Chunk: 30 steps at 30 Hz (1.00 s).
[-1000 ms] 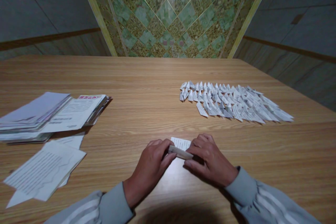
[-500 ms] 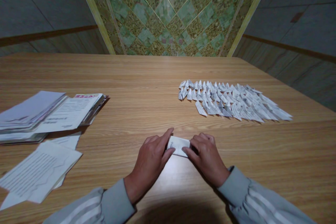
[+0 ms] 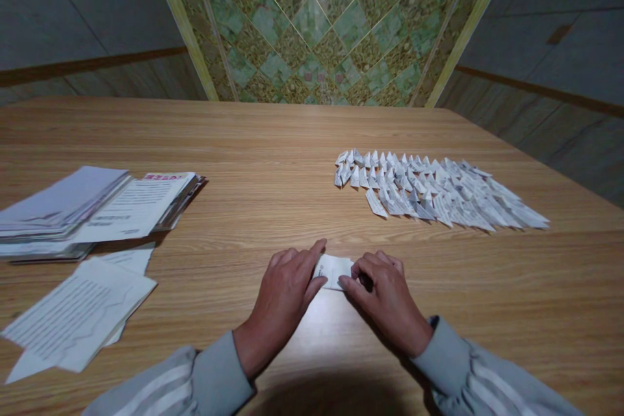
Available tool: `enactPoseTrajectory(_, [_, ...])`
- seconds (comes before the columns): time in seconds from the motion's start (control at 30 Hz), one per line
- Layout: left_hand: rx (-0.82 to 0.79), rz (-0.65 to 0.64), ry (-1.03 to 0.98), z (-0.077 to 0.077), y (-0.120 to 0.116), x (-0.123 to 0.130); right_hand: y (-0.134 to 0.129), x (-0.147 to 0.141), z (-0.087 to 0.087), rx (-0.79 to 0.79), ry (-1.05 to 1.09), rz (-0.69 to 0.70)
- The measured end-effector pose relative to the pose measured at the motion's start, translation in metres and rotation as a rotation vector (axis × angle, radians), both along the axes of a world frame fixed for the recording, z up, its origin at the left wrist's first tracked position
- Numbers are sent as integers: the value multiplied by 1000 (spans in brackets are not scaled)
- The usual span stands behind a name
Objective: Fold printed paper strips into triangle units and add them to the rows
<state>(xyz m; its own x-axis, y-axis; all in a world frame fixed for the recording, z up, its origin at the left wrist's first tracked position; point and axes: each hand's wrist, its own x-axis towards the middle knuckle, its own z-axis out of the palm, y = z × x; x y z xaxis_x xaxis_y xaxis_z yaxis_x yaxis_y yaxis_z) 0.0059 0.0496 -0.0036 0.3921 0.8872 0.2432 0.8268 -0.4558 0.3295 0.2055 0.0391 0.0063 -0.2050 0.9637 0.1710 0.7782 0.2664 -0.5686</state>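
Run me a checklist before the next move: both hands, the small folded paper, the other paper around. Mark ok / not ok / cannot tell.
1. Left grip on the folded paper: ok, thumb on its near left corner.
2. Right grip on it: ok, thumb at its near right corner.
3. Fold edges aligned: cannot tell, fingers cover the sides.
4. Folded pieces apart from both hands: ok, set in rows farther off.
5. Loose sheets apart from both hands: ok.
6. Paper stack squared: not ok, edges spread.
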Motion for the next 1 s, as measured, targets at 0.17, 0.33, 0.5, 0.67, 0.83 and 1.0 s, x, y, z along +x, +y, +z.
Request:
enactPoseTrajectory(0.17, [-24, -17, -131, 1, -1, -3, -2, -1, -5, 49, -30, -27])
enactPoseTrajectory(0.33, [-136, -7, -323, -1, 1, -9, -1, 0, -6, 36, -36, -10])
enactPoseTrajectory(0.5, [-121, -3, -252, -3, 1, -7, -3, -2, -1, -16, -1, -15])
enactPoseTrajectory(0.67, [-30, -7, -160, -2, -1, -4, -5, -2, -2, -23, -1, -13])
enactPoseTrajectory(0.83, [3, -21, -102, -1, -1, -4, -7, -2, 0, -30, -44, 4])
enactPoseTrajectory(1.0, [-19, -21, -86, 0, 0, -5, -7, 0, 2, -52, -79, -26])
